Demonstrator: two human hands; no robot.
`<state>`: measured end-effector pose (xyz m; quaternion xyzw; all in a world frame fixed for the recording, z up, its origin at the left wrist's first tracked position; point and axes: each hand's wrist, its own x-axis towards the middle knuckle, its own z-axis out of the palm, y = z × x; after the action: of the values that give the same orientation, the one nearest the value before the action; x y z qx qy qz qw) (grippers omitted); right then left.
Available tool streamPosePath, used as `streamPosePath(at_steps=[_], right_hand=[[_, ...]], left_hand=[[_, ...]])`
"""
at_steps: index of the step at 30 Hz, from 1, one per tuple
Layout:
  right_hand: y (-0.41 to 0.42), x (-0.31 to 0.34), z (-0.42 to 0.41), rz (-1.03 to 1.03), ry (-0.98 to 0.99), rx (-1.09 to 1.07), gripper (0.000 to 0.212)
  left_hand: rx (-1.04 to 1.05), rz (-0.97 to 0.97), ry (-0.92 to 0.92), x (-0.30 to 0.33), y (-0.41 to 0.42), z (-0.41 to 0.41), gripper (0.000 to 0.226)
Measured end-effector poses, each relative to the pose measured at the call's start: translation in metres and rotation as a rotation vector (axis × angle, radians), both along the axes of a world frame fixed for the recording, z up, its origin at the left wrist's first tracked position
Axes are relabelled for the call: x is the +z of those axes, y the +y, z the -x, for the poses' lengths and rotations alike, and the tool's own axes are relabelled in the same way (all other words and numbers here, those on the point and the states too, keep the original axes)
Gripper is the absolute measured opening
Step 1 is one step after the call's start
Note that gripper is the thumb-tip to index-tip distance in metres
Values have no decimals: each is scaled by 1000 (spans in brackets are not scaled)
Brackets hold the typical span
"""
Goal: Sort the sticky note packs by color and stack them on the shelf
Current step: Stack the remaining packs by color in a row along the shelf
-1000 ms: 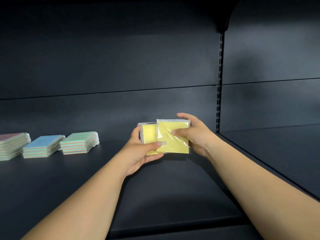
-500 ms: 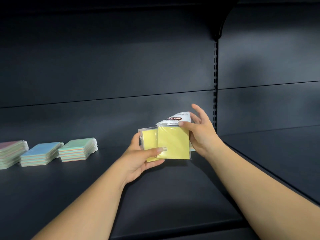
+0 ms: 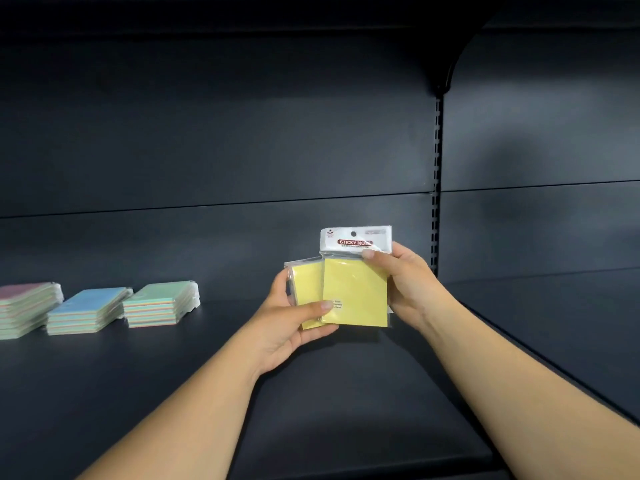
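Note:
Both hands hold yellow sticky note packs upright above the dark shelf (image 3: 207, 393). The front yellow pack (image 3: 355, 292) has a white header card reading "STICKY NOTE" standing up at its top. My right hand (image 3: 403, 282) grips this pack at its right edge, thumb on the header. A second yellow pack (image 3: 306, 285) sits partly behind it to the left. My left hand (image 3: 291, 323) is shut around the lower left of both packs, thumb across the front.
Three stacks of packs lie on the shelf at the left: a pink-topped stack (image 3: 24, 306), a blue-topped stack (image 3: 88, 310) and a green-topped stack (image 3: 161, 303). A slotted upright (image 3: 437, 188) divides this bay from the right-hand shelf bay (image 3: 554, 323).
The front pack's white header flap has unfolded from behind and now stands upright. My right thumb moved from the pack's face up to the header. Both hands rose slightly.

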<state>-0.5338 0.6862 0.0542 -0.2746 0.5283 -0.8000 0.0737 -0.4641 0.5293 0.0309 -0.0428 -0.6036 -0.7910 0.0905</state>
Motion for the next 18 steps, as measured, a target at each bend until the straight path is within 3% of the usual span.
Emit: streamPosePath(at_steps=[7, 13, 16, 18], right_hand=[[-14, -10, -2, -49, -88, -49, 13], [-32, -16, -6, -97, 51, -156, 8], [-35, -17, -1, -151, 1, -243, 35], [-37, -22, 2, -236, -73, -163, 43]], left_hand=[[-48, 48, -12, 1, 0, 0, 54], [-17, 216, 46, -3, 10, 4, 50], [108, 314, 96, -3, 3, 9, 50], [139, 355, 37, -6, -2, 12, 53]])
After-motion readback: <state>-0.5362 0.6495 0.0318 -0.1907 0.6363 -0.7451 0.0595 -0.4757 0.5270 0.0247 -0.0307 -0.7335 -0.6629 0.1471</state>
